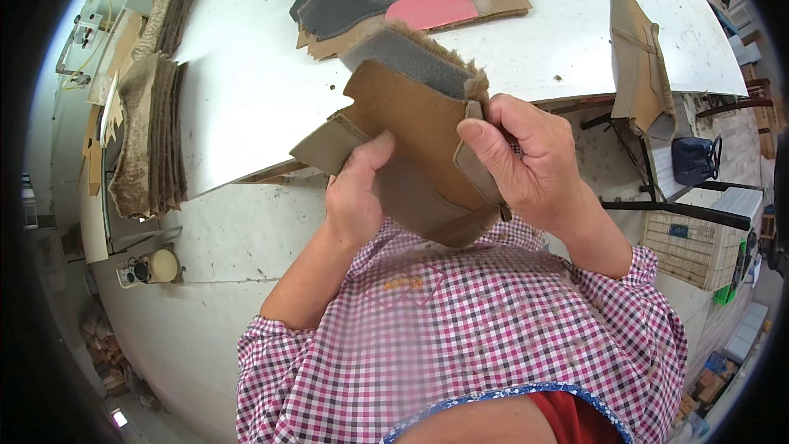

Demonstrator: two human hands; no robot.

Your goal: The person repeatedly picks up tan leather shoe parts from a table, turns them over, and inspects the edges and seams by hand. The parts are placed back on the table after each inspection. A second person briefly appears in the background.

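Between my two hands, in front of my chest and near the table's edge, is a brown leather-like boot upper (419, 127) with fuzzy brown fleece and a grey strip along its far end. My left hand (359, 189) grips its left side, the thumb lying on the brown inner face. At the right edge my right hand (534, 152) pinches a folded, seamed flap between thumb and fingers. The fingers of both hands are partly hidden behind the piece.
A white table (238, 74) spans the far side. On it are a pile of grey and brown cut pieces (362, 0) with a pink half-round piece (431, 8), fleece stacks (148, 136) at left, and another sewn brown piece (637, 66) overhanging the right edge. A crate (686, 247) stands below right.
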